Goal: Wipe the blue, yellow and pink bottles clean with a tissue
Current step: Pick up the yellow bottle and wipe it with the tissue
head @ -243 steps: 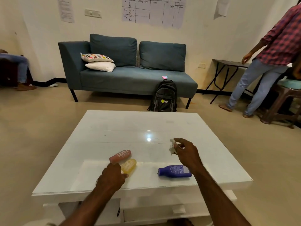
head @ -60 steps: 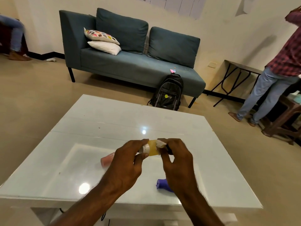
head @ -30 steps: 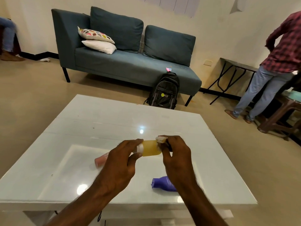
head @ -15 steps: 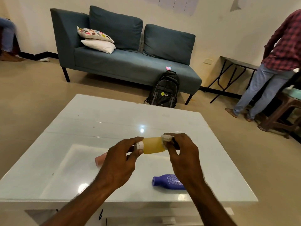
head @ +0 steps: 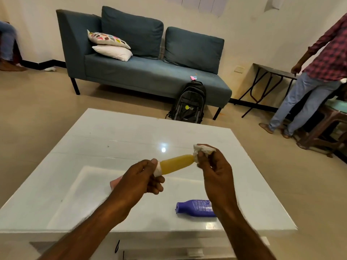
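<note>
Since half a second ago the tissue (head: 203, 150) has slid out to the base of the yellow bottle (head: 176, 164), baring nearly its whole body, which tilts up toward 2 o'clock. The left hand (head: 139, 178) pinches the white cap; the right hand (head: 215, 167) clutches the tissue against the base. The blue bottle (head: 197, 208) lies at 5 o'clock, near the table's (head: 112, 137) front edge; the pink bottle (head: 115, 182) peeks out at 8 o'clock behind the left hand. Bare tabletop spreads from 10 to 2 o'clock.
</note>
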